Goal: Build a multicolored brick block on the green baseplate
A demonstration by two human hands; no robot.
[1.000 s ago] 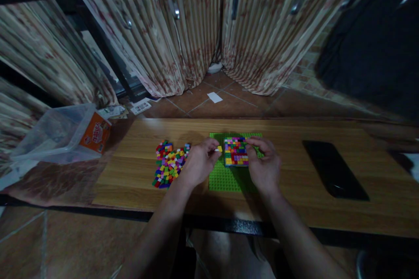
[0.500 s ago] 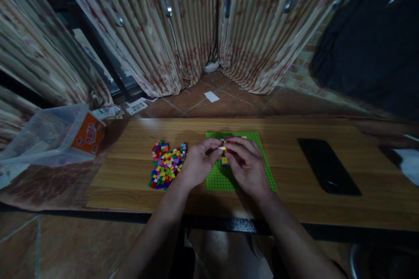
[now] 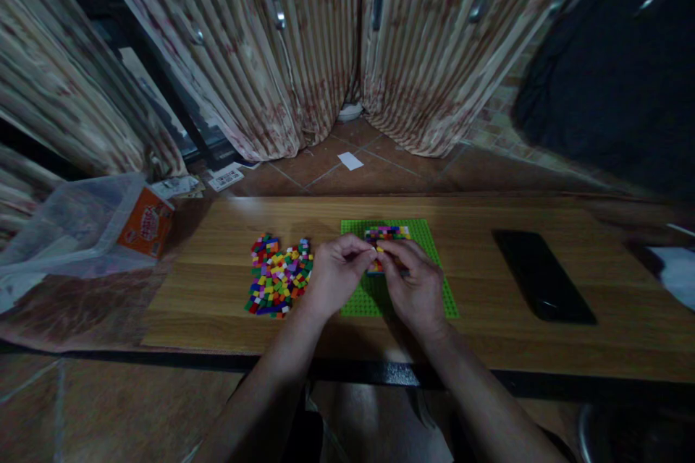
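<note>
My left hand (image 3: 342, 268) and my right hand (image 3: 415, 278) meet above the green baseplate (image 3: 399, 304), fingertips nearly touching. Thumb and index finger of each are pinched together. Between the fingertips shows a small yellow and whitish building brick (image 3: 379, 249); whether it is one piece or two I cannot tell. Under and behind the fingers, a block of many-coloured bricks (image 3: 388, 233) is fixed on the baseplate, its near part mostly covered by my hands. Left of my left hand lies a loose pile of coloured bricks (image 3: 279, 275).
The baseplate and pile rest on a low wooden table (image 3: 206, 289). To the right lies a black flat object (image 3: 543, 278), like a phone or tray. A clear plastic bin (image 3: 81, 224) with an orange label stands beyond the left end. Curtains (image 3: 320, 51) hang behind.
Both hands have shifted slightly, the fingertips drawing closer together over the baseplate. More of the brick block's far rows now shows behind the fingers.
</note>
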